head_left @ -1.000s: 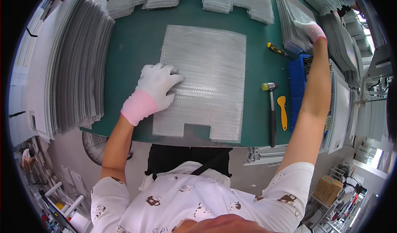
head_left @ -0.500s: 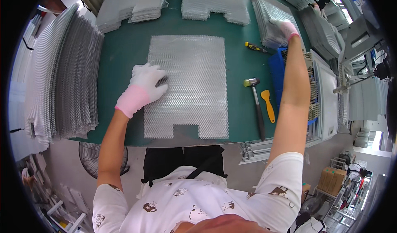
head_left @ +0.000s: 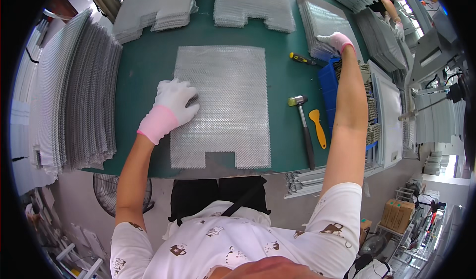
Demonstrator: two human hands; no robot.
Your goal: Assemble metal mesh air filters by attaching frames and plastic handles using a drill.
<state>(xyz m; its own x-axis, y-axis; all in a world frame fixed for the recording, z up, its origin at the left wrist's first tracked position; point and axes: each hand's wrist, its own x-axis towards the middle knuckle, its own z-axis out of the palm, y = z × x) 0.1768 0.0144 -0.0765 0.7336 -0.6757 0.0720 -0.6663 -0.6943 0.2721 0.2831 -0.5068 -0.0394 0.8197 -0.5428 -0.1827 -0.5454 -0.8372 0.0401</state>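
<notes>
A silver expanded-metal mesh sheet (head_left: 225, 105) with a notch at its near edge lies flat on the green tabletop. My left hand (head_left: 173, 100), in a white glove with a pink cuff, rests on the sheet's left edge with fingers spread. My right hand (head_left: 338, 41), gloved alike, reaches far right onto a stack of mesh sheets (head_left: 329, 19). Its thumb stretches left across the top sheet, while the other fingers are partly hidden; nothing shows lifted in it.
Tall mesh stacks (head_left: 91, 90) stand at left; more piles (head_left: 253, 4) sit along the back. A yellow-black screwdriver (head_left: 301, 58), a mallet (head_left: 303, 123), a yellow scraper (head_left: 318, 128) and a blue bin (head_left: 328, 83) of small parts lie at right. Another person's gloved hand (head_left: 398, 30) shows far right.
My right hand has drawn slightly back over the right stack, its thumb now pointing left. My left hand stays on the sheet. The whole view has shifted a little.
</notes>
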